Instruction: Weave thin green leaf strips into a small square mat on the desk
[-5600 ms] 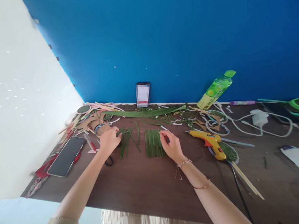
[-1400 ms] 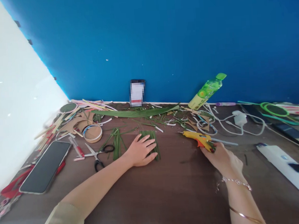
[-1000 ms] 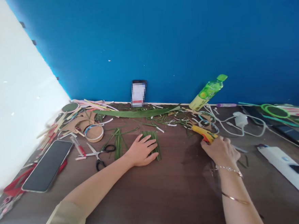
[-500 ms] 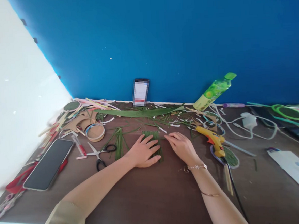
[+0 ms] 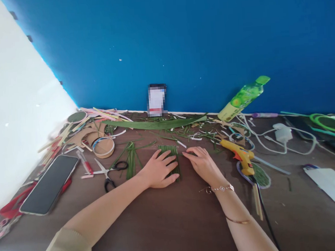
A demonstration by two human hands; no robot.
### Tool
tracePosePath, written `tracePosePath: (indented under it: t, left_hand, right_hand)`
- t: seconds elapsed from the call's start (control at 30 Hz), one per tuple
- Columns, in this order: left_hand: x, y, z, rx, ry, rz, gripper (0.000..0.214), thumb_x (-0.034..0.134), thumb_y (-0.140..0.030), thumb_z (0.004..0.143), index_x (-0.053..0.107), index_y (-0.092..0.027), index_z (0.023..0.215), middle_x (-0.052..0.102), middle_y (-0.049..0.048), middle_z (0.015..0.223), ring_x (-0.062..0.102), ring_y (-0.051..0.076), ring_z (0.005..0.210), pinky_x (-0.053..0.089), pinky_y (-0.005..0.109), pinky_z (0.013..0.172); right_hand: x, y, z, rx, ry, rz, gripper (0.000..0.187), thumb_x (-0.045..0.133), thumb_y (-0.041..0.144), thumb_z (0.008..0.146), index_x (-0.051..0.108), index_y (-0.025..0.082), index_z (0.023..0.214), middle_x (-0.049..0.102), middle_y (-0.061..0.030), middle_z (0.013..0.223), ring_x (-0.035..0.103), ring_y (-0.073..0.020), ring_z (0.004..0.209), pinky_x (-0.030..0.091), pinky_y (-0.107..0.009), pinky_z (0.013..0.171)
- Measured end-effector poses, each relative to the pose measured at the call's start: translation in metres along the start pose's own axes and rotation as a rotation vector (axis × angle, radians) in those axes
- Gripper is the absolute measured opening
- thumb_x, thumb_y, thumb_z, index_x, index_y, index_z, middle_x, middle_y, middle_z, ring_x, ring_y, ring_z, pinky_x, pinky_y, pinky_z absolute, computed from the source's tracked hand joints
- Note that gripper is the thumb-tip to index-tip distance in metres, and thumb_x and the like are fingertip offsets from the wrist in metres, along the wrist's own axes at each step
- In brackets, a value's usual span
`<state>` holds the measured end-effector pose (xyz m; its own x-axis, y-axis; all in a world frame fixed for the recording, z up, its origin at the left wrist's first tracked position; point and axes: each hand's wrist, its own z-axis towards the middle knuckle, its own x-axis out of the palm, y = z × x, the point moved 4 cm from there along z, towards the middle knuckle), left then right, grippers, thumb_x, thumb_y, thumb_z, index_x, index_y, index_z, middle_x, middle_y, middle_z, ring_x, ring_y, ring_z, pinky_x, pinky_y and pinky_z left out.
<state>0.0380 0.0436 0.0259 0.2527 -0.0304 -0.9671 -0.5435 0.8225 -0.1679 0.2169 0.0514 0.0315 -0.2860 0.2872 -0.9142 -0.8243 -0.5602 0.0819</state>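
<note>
On the near middle of the brown table (image 5: 168, 221), the left hand (image 5: 158, 172) lies flat, fingers spread apart, pressing down a mat of green leaf strips (image 5: 169, 156). The right hand (image 5: 205, 165) rests just right of it, fingers stretched out and close together, their tips beside the mat's far corner, gripping nothing. Scissors (image 5: 109, 171) and a phone (image 5: 47, 184) lie to the left, a yellow glue gun (image 5: 240, 156) to the right. Farther back lie a long leaf (image 5: 156, 123) and a green bottle (image 5: 244, 98).

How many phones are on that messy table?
2. One phone lies flat on the left, screen dark; the other phone stands propped against the blue wall at the back. Clutter could hide more.
</note>
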Motion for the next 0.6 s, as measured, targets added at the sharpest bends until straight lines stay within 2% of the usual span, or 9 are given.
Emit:
tracePosePath:
  t: [0.33,0.6]
  left_hand:
    - [0.0010,0.0003,0.0000,-0.005,0.016,-0.018,0.050,0.027,-0.048,0.095,0.050,-0.020,0.129,0.048,0.0060,0.138,0.030,0.028,0.135,0.020,0.050,0.111]
    - [0.0006,0.0002,0.0001,-0.002,0.028,-0.014,0.051,0.025,-0.048,0.096,0.048,-0.021,0.132,0.047,0.0048,0.139,0.028,0.029,0.136,0.020,0.050,0.111]
  right_hand:
    - [0.0004,0.0043,0.0006,0.000,-0.028,0.047,0.032,0.041,0.007,0.087,0.068,0.018,0.101,0.062,-0.0096,0.095,0.054,-0.0211,0.092,0.044,-0.037,0.081]
    - [0.0043,0.0004,0.0005,0.104,-0.114,0.174,0.024,0.045,0.015,0.090,0.069,0.020,0.091,0.063,-0.0061,0.088,0.056,-0.0181,0.084,0.045,-0.035,0.079]
